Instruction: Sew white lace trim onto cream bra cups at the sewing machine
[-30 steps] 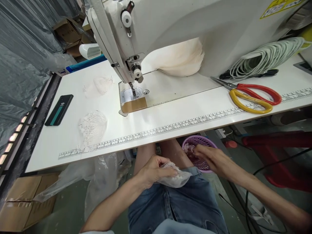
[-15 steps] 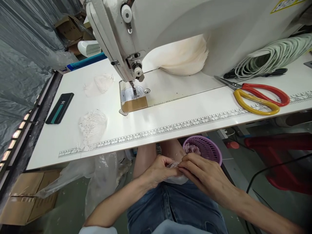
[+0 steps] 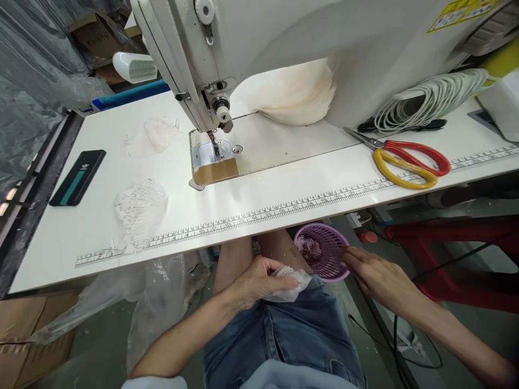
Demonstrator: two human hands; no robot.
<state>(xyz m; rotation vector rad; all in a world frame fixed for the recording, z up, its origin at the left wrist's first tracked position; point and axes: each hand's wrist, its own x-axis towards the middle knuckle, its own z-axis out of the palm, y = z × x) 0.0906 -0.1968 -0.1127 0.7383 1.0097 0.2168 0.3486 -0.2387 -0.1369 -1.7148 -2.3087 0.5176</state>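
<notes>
My left hand (image 3: 259,282) is closed over my lap, thumb and fingers pinching a small piece of sheer white lace fabric (image 3: 294,287). The cloth is crumpled and sticks out to the right of the thumb. My right hand (image 3: 371,271) is apart from it, at the right rim of a purple plastic basket (image 3: 333,242). Its fingers are curled together, slightly blurred at the tips; whatever they hold, if anything, cannot be made out. Pinkish-white scraps (image 3: 308,248) lie inside the basket.
A sewing machine (image 3: 284,32) stands on the white table (image 3: 259,194) with a printed ruler. Red-and-yellow scissors (image 3: 405,162), coiled pale cord (image 3: 430,102), a dark phone-like case (image 3: 78,178) and two lace pieces (image 3: 141,210) lie on it. A red stool (image 3: 458,243) stands right.
My right hand has let go of the lace fabric and moved right to the basket's rim. My left hand keeps the fabric. The view has shifted a little to the right.
</notes>
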